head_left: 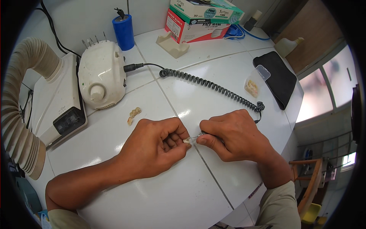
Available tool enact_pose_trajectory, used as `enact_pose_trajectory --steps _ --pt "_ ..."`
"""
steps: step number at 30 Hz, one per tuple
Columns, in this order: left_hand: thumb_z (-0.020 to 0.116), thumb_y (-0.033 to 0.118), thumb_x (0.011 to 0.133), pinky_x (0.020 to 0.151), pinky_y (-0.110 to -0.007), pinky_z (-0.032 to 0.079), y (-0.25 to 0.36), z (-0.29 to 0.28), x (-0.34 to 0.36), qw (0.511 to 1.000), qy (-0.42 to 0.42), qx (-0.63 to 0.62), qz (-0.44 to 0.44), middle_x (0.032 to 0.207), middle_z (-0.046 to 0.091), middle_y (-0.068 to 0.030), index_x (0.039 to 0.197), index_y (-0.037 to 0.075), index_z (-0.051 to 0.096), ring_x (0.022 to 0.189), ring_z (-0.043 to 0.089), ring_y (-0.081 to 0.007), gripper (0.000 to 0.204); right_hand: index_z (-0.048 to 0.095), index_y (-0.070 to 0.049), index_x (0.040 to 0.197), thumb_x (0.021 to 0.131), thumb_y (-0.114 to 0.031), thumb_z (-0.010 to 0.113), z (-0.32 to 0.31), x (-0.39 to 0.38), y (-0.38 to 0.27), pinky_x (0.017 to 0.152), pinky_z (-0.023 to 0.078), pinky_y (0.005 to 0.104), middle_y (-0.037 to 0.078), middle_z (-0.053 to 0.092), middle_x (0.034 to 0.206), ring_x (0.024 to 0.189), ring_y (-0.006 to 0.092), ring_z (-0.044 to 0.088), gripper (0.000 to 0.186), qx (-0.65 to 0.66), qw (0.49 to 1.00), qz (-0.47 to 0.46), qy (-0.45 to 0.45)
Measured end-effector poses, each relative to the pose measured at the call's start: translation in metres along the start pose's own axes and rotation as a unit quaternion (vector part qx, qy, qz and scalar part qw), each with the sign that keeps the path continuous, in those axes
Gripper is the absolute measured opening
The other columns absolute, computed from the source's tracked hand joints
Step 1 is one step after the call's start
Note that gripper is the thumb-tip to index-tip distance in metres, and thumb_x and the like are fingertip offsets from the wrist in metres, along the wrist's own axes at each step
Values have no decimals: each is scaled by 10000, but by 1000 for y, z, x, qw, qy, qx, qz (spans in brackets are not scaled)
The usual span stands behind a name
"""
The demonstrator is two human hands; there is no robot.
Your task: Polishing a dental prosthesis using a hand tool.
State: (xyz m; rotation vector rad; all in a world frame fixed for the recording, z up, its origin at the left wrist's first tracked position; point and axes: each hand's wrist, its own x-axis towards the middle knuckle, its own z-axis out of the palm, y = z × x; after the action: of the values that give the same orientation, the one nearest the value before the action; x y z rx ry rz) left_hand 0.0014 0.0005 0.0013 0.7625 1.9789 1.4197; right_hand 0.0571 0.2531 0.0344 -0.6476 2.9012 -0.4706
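Note:
Between the thumb and fingertips of my left hand (158, 147) is a small tooth-coloured dental crown (186, 140), mostly covered by the fingers. My right hand (238, 135) is closed around a rotary handpiece (201, 134), whose body is largely hidden in the palm. Its thin metal bur points left and meets the crown, or comes very close to it. A coiled black cord (206, 83) runs from beside my right hand to the cream micromotor control box (101, 74). Beyond my left hand, a tooth-coloured dental bridge (134, 114) lies on the white tiled tabletop (152, 194).
At the left stands a dust extractor (57, 99) with a ribbed hose (23, 107). A blue cylinder (122, 32), a beige rest (172, 45) and stacked mask boxes (202, 23) line the back. Rightward are a clear container (252, 86) with tooth-coloured pieces and a black pouch (280, 82).

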Motion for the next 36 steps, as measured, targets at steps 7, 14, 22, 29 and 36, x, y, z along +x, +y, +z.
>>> enact_pose_trajectory --steps 7,14,22,29,36 --pt "838 140 977 702 -222 551 0 1 -1 1000 1 -8 -6 862 724 -2 1053 -18 741 782 672 -54 201 675 -118 849 1098 -460 656 0 0 1 553 407 472 62 598 605 570 336 620 423 -4 1000 -2 -2" --pt "836 135 981 711 -223 559 1 1 0 1000 2 -8 -13 865 727 -2 1053 -23 740 788 678 -57 199 677 -118 853 1105 -468 642 0 1 1 557 408 477 65 603 611 577 339 626 433 0 1000 0 -7" --pt "842 144 976 701 -225 560 1 1 0 1000 7 3 -8 861 742 -16 1049 -22 753 775 679 -60 202 676 -118 852 1101 -470 643 -1 1 0 563 409 481 67 609 616 588 345 629 432 0 1000 14 -16" --pt "839 144 979 697 -225 556 1 1 -1 1000 10 9 -8 872 743 -15 1053 -22 752 774 677 -59 202 666 -115 849 1104 -465 643 -3 1 1 561 405 475 69 607 617 588 349 625 433 6 1000 0 -16" --pt "809 110 985 697 -244 583 -1 1 0 1000 10 2 6 844 751 -44 1047 -38 735 761 709 -86 177 643 -107 832 1109 -466 636 1 1 2 559 406 488 76 599 616 573 359 608 453 9 1000 11 0"
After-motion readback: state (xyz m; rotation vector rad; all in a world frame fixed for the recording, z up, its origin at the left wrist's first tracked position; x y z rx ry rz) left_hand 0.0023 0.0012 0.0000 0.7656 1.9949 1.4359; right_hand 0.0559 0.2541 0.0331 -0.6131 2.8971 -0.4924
